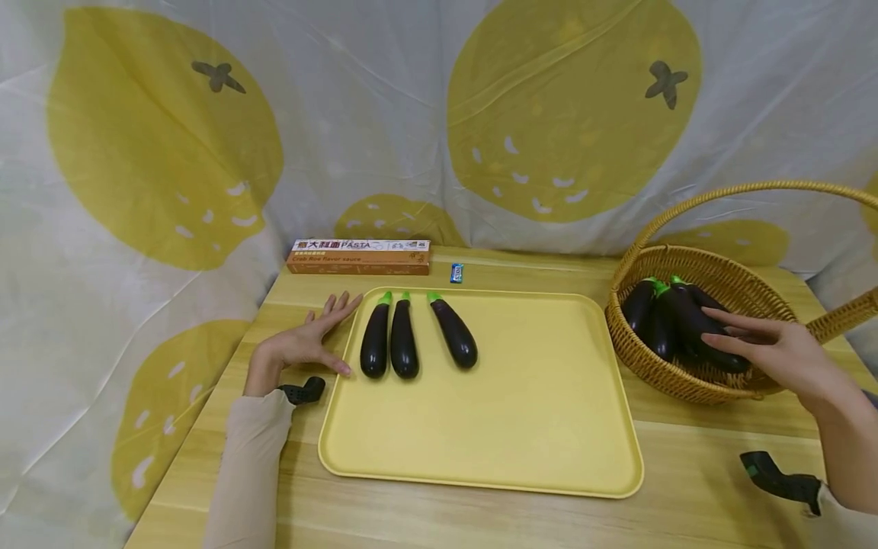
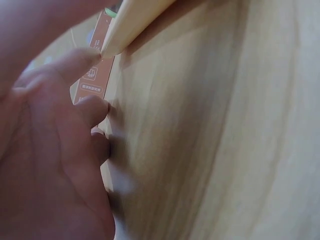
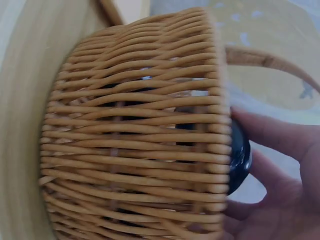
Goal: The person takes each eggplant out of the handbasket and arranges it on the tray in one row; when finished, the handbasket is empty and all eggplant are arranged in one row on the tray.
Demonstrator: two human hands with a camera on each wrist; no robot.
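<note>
Three dark purple eggplants with green stems lie on the left part of a yellow tray: a left one, a middle one and a right one, set slightly apart. My left hand is spread at the tray's left edge, thumb and index fingertip touching the rim. At the right, several eggplants are piled in a wicker basket. My right hand reaches over its rim and holds an eggplant between thumb and fingers. The right wrist view shows that eggplant's rounded end beside the weave.
A pasta box stands behind the tray at the left, with a small blue packet beside it. The basket's tall handle arches above the basket. A lemon-print cloth hangs behind the wooden table.
</note>
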